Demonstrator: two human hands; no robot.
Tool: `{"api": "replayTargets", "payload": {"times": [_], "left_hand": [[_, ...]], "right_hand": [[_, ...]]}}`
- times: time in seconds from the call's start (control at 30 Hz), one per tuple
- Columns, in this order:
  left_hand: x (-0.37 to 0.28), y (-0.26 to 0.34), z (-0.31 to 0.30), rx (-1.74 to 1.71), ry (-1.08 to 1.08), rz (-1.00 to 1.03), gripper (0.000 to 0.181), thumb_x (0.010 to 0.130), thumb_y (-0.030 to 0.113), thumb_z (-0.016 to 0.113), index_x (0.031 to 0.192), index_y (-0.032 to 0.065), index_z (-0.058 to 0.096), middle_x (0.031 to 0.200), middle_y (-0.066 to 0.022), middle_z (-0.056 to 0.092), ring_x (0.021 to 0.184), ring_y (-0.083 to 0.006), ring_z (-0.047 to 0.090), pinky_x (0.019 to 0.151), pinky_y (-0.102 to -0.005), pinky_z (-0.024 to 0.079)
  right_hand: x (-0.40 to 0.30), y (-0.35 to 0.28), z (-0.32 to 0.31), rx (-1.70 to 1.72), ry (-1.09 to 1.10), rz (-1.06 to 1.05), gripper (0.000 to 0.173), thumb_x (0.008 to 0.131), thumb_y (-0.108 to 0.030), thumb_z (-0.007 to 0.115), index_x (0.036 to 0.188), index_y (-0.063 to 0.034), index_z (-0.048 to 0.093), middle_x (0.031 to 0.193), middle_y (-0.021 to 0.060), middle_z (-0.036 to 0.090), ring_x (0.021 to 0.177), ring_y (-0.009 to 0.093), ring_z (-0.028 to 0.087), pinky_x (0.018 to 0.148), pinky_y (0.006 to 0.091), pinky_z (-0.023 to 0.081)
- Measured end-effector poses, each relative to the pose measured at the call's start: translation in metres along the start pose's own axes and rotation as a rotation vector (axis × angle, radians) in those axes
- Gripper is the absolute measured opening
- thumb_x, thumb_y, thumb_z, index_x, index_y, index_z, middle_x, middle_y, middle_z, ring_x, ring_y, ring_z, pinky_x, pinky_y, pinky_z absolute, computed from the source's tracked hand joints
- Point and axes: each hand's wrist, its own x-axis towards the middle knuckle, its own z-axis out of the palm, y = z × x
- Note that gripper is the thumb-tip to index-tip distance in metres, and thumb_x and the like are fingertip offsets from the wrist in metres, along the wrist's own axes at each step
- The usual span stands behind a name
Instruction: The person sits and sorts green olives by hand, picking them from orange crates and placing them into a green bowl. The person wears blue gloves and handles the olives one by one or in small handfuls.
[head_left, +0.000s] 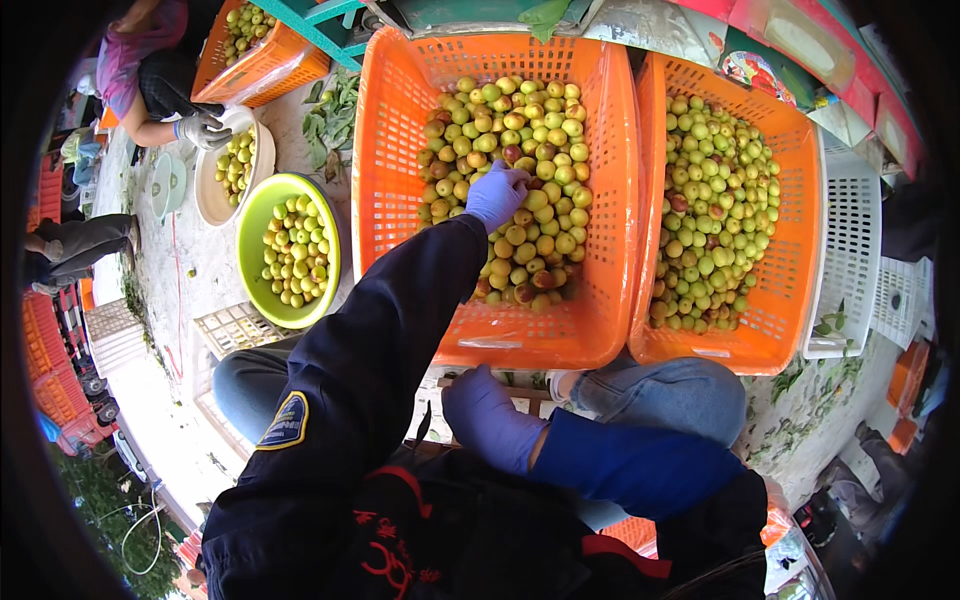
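Observation:
My left hand (498, 196), in a purple glove and dark sleeve, reaches into the middle orange plastic crate (611, 225). Its fingertips touch the round yellow-green, plum-like fruits (525, 247) heaped there; whether they grip one is hidden. Below the crate's near edge, between my knees, is my right hand (491, 420), gloved in purple under a blue sleeve. It looks curled, and its palm is hidden. A second orange crate (799, 225) of similar fruits stands directly to the right. Left of the middle crate, a lime-green basin (330, 259) holds more of them.
A cream basin (262, 161) with fruits and a pale green basin (169, 186) stand at left, near a co-worker's gloved hand (202, 132). Another orange crate (300, 75) is at upper left. White crates (851, 225) flank the right side. Leaves (330, 124) litter the ground.

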Motion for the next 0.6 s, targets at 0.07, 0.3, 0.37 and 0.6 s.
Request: {"api": "replayTargets", "payload": {"times": [0.07, 0.3, 0.37, 0.6], "left_hand": [[0.013, 0.006, 0.006, 0.271, -0.086, 0.025, 0.017, 0.079, 0.019, 0.058, 0.093, 0.0162, 0.067, 0.101, -0.0136, 0.055, 0.086, -0.0299, 0.059, 0.073, -0.0382, 0.050], [0.037, 0.051, 0.007, 0.634, -0.401, 0.028, 0.024, 0.075, 0.012, 0.061, 0.097, 0.0026, 0.066, 0.110, -0.0168, 0.051, 0.095, -0.0303, 0.057, 0.071, -0.0361, 0.051], [0.029, 0.038, 0.023, 0.673, -0.270, -0.030, 0.024, 0.074, 0.011, 0.062, 0.096, 0.0026, 0.066, 0.111, -0.0168, 0.050, 0.093, -0.0313, 0.057, 0.069, -0.0370, 0.052], [0.016, 0.041, 0.002, 0.231, -0.308, -0.115, 0.038, 0.073, 0.026, 0.068, 0.098, -0.0015, 0.064, 0.109, -0.0171, 0.055, 0.091, -0.0279, 0.059, 0.076, -0.0345, 0.050]], "right_hand": [[0.002, 0.001, 0.005, 0.099, 0.005, -0.008, 0.014, 0.076, -0.019, 0.057, 0.083, -0.0078, 0.061, 0.072, 0.0052, 0.060, 0.071, 0.020, 0.059, 0.064, 0.0364, 0.041], [0.007, 0.007, 0.002, 0.227, -0.048, 0.024, 0.012, 0.075, -0.017, 0.058, 0.082, -0.0072, 0.060, 0.072, 0.0061, 0.061, 0.072, 0.019, 0.060, 0.064, 0.0340, 0.042], [0.007, 0.006, 0.002, 0.241, -0.056, -0.024, 0.012, 0.075, -0.017, 0.058, 0.082, -0.0081, 0.061, 0.074, 0.0061, 0.061, 0.073, 0.019, 0.060, 0.064, 0.0342, 0.042], [0.009, 0.015, -0.004, 0.207, -0.160, 0.019, 0.015, 0.076, -0.017, 0.057, 0.088, -0.0096, 0.063, 0.078, 0.0060, 0.061, 0.077, 0.019, 0.059, 0.065, 0.0339, 0.040]]}}
